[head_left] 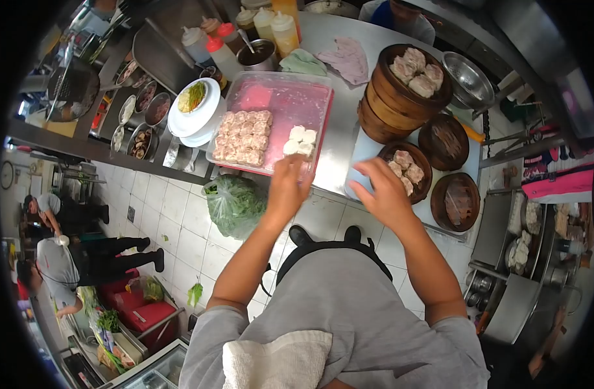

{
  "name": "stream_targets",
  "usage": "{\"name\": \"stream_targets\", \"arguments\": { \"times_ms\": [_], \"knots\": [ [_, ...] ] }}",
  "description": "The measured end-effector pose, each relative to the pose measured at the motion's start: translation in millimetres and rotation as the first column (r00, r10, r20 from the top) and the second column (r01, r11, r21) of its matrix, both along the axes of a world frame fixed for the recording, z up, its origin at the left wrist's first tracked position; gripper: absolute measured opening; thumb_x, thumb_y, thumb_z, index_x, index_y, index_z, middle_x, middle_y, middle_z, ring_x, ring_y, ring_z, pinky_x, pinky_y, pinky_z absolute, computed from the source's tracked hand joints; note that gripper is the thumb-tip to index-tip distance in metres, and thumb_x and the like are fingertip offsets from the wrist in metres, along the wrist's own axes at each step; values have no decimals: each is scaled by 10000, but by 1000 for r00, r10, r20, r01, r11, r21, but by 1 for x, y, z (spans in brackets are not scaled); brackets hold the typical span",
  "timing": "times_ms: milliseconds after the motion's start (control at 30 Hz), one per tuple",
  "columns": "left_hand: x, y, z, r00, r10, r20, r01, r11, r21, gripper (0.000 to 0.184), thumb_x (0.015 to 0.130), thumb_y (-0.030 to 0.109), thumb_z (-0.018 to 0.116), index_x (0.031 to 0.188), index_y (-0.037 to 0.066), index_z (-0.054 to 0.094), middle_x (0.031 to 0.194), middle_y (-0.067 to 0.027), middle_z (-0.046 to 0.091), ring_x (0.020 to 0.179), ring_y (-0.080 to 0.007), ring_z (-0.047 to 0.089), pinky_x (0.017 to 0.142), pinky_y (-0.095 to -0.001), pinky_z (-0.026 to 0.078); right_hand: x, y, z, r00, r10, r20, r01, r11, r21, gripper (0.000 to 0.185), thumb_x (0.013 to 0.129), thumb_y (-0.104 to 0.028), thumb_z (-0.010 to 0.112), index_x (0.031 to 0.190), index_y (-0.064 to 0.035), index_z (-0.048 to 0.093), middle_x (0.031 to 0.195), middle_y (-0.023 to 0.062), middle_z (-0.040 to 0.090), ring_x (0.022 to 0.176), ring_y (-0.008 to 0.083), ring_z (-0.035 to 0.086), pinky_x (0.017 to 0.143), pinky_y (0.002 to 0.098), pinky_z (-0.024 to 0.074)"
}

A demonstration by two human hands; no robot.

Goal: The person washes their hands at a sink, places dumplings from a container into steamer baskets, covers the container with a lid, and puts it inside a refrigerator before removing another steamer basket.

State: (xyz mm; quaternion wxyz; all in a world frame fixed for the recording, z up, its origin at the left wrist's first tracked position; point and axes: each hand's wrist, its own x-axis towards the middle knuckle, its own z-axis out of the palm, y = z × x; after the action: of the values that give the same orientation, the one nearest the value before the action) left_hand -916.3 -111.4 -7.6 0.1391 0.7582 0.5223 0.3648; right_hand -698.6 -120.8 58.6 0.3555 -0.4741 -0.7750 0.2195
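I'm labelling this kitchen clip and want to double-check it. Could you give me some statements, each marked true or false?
1. The left hand is at the near edge of the pink tray. True.
2. The right hand is over the stacked plates. False: it is beside a small bamboo steamer.
3. The tall steamer stack has dumplings on top. True.
4. The green cloth lies right of the pink cloth. False: it lies left.
5. The white towel rests against the grey shirt. True.
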Motion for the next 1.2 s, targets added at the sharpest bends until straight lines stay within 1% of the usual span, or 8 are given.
{"name": "stream_targets", "arguments": {
  "times_ms": [233, 300, 367, 733, 833, 900, 1100, 1200],
  "knots": [
    [-28, 30, -11, 846, 380, 373, -159, 849, -504, 402, 816, 196, 636, 1121, -33, 508, 1100, -193, 526, 1009, -275, 541, 852, -375, 461, -99, 121, -56, 902, 218, 373, -218, 975, -41, 596, 669, -283, 743, 1152, -37, 493, 1077, 124, 545, 995, 296, 554, 834, 397, 461],
    [-25, 29, -6, 38, 692, 721, 389, 655, -648, 402, 845, 248, 605, 1128, -20, 505, 1048, -149, 509, 935, -255, 507, 837, -366, 435, -111, 143, -71, 701, 251, 668, -299, 953, -43, 728, 623, -312, 747, 1236, -49, 456, 1091, 160, 547, 1038, 308, 535, 864, 398, 439],
    [-22, 30, -15, -26, 707, 707, 454, 638, -622, 387, 845, 248, 594, 1120, -5, 493, 1079, -131, 459, 904, -263, 484, 852, -383, 423, -121, 157, -60, 610, 375, 698, -268, 927, -263, 748, 602, -317, 753, 1236, -56, 455, 1134, 167, 529, 1061, 305, 527, 872, 397, 436],
    [-23, 24, -11, -562, 504, 656, 464, 849, -254, 644, 868, 485, 500, 1280, 14, 345, 1201, -167, 451, 1133, -330, 464, 972, -454, 385, -108, 108, -30, 799, 560, 219, -534, 828, -168, 540, 695, -87, 667, 1196, -79, 468, 1168, 123, 496, 1087, 284, 499, 903, 370, 422],
    [-26, 34, -3, -441, 428, 789, 393, 883, -259, 520, 883, 313, 522, 1271, 15, 347, 1125, -123, 503, 1108, -296, 494, 967, -452, 392, -102, 74, -37, 897, 386, -217, -390, 920, 25, 457, 773, -144, 637, 1184, -55, 456, 1159, 108, 501, 1066, 243, 495, 894, 355, 411],
    [-21, 36, 0, -477, 409, 778, 360, 898, -252, 445, 865, 134, 523, 1254, 30, 333, 1059, -93, 531, 1060, -257, 525, 957, -438, 405, -105, 57, -51, 714, -250, -654, -228, 800, -555, 415, 881, -335, 552, 1178, -61, 459, 1164, 81, 494, 1033, 197, 492, 852, 332, 421],
    [1, 22, 7, 173, 302, 937, 120, 938, -325, 398, 842, 55, 555, 1160, 70, 317, 1038, -92, 506, 906, -145, 496, 790, -325, 427, -118, 64, -34, 593, -414, -691, -302, 681, -667, 607, 867, -531, 501, 1186, -18, 446, 1026, 59, 548, 880, 148, 538, 674, 288, 446],
    [1, 18, 6, 174, 376, 910, 140, 905, -401, 389, 872, 147, 587, 1140, 54, 321, 1057, -108, 510, 929, -141, 520, 758, -273, 452, -118, 73, -48, 722, -370, -584, -77, 796, -600, 571, 814, -417, 621, 1116, 43, 467, 899, 106, 558, 651, 138, 542, 486, 251, 439]
  ]
}}
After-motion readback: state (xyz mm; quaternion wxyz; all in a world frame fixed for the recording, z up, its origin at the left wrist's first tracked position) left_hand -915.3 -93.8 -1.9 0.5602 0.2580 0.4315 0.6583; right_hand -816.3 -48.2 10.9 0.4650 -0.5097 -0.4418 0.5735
